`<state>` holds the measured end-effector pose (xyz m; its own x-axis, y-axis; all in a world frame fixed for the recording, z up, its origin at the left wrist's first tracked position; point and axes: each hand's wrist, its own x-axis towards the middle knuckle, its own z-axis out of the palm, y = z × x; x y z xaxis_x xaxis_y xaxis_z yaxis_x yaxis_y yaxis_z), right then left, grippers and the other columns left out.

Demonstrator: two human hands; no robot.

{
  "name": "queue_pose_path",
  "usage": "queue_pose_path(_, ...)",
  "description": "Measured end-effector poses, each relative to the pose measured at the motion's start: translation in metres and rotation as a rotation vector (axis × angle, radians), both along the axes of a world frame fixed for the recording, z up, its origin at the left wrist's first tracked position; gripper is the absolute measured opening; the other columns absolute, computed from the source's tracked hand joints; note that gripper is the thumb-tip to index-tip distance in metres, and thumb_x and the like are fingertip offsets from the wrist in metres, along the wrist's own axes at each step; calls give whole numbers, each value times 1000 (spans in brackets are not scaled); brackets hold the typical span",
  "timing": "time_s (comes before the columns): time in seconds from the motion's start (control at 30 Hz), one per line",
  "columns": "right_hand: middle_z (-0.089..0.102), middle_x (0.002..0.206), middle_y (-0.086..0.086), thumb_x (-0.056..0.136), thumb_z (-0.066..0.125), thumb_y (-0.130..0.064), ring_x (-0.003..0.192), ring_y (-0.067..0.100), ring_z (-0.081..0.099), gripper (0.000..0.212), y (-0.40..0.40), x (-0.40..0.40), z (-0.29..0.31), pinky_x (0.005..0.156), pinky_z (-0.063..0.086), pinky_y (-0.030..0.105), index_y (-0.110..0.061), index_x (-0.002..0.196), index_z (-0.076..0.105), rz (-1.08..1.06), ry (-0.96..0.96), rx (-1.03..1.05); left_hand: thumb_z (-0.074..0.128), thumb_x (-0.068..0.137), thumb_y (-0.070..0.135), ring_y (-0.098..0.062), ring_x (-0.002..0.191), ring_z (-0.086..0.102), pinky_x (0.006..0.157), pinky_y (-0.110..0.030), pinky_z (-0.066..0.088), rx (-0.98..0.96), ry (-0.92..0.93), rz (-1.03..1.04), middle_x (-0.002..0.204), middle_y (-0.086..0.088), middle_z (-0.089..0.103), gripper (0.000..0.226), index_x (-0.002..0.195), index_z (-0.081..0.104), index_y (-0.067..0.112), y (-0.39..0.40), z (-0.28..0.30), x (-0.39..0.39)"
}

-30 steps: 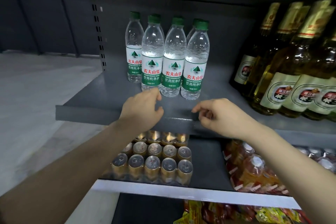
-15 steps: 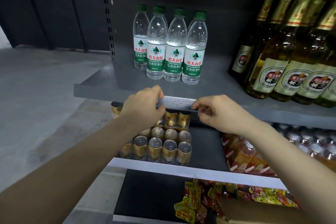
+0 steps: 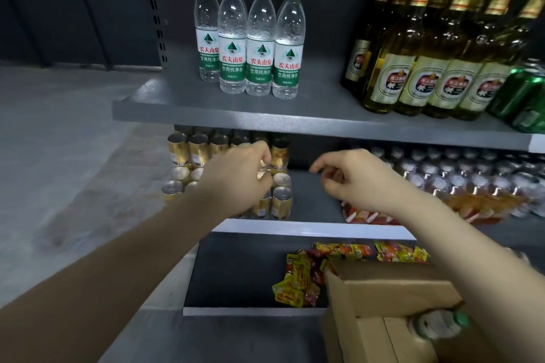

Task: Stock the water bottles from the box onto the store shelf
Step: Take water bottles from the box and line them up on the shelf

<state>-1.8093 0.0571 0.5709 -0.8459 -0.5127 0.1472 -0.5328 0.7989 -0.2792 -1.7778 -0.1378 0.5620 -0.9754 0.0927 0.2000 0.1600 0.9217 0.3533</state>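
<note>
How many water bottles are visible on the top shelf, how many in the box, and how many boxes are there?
water bottles on shelf: 4 visible
water bottle in box: 1 visible
box: 1
Total: 6

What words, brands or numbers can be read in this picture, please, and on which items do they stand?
"农夫山泉": in red on the labels of the four water bottles on the upper shelf.
"饮用纯净水": in white on the green band of those same labels.
Finer print under that line: too small to read.
Beer bottles, round emblem labels: too blurred to read.
Gold cans, snack packets, cardboard box: no legible text.
</note>
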Motion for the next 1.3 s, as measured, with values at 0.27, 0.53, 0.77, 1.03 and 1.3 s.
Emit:
queue_pose_path(0.27,62,80,-1,82,57,-12,72,15,55,29,64,51,-19,66,40,24,-17,110,64,-102,-28,14,50,88,23,-18,96,56,77,-35,47,0,-17,-71,104,6,59,20,108,54,22,51,-20,34)
queue_pose_path(0.53,59,81,-6,84,55,-11,79,16,60,27,127,79,-31,75,48,29,-17,108,65,-150,-49,6,51,88,25,-18,93,57,82,-42,49,-6,-70,-138,95,5,59,19,105,54,20,112,-31,51)
queue_pose_path(0.77,64,89,-3,84,55,-11,79,19,62,30,195,81,-47,75,50,34,-18,111,63,-143,-90,17,50,90,24,-17,101,55,84,-39,48,-30,-142,-134,109,2,59,24,113,51,19,178,-41,60)
queue_pose_path(1.03,67,93,1,86,55,-14,78,18,62,29,267,75,-65,73,52,33,-18,113,62,-101,-109,45,49,90,24,-16,96,53,78,-35,46,-44,-194,-117,105,2,60,26,116,46,20,250,-60,58)
queue_pose_path(1.3,68,92,4,85,54,-11,84,20,62,27,316,71,-94,75,50,32,-17,109,65,-160,-162,7,54,89,22,-15,92,55,78,-32,49,-52,-281,-165,101,3,60,27,115,46,20,294,-94,50)
